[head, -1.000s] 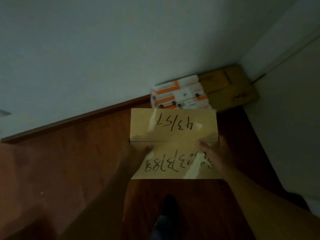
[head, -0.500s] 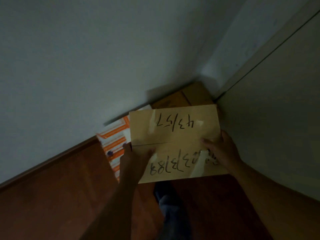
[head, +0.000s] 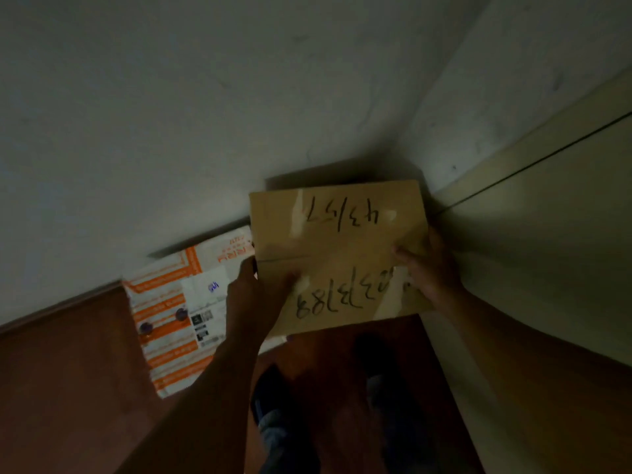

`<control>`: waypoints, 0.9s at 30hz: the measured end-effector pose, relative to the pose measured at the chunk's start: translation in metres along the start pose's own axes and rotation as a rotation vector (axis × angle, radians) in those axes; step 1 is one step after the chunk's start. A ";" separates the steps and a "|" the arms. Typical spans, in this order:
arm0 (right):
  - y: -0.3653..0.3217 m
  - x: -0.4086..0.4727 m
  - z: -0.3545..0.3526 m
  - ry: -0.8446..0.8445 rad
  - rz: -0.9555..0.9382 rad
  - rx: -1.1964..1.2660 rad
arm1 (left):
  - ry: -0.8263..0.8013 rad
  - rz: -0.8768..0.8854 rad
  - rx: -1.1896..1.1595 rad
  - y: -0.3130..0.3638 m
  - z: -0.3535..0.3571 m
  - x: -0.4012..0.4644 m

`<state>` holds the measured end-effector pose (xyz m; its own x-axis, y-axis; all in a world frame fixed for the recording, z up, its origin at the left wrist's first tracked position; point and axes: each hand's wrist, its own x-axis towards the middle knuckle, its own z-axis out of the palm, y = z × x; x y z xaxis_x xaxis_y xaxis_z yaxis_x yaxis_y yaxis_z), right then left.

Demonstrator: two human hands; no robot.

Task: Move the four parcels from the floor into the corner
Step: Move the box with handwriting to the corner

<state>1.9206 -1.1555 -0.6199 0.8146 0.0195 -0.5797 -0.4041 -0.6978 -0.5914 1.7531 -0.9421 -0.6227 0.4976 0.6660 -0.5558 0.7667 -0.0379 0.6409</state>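
Note:
I hold a flat brown cardboard parcel (head: 342,248) with black handwritten numbers on its top, level above the corner of the room. My left hand (head: 253,295) grips its left edge, thumb on top. My right hand (head: 431,268) grips its right edge. A white and orange parcel (head: 171,316) lies on the floor against the wall, just left of and below the held one. Another brown box in the corner is almost wholly hidden beneath the held parcel; only a dark strip (head: 325,176) shows behind it.
White walls (head: 205,114) meet in the corner at the back right. A pale door or panel (head: 547,234) runs along the right side. The floor (head: 68,388) is dark red wood. My feet in dark shoes (head: 273,415) stand right below the parcel.
I have stepped closer to the corner and carried the brown parcel forward and right. It now covers the brown box that was visible in the corner a second ago.

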 end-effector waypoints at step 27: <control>0.028 0.007 -0.030 -0.291 -0.679 -0.776 | -0.151 0.631 0.814 0.017 0.056 -0.024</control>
<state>1.9277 -1.1964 -0.6236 0.5973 0.6736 -0.4353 0.5553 -0.7390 -0.3816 1.7768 -1.0004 -0.6283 0.9060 0.2522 -0.3400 0.3632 -0.8755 0.3187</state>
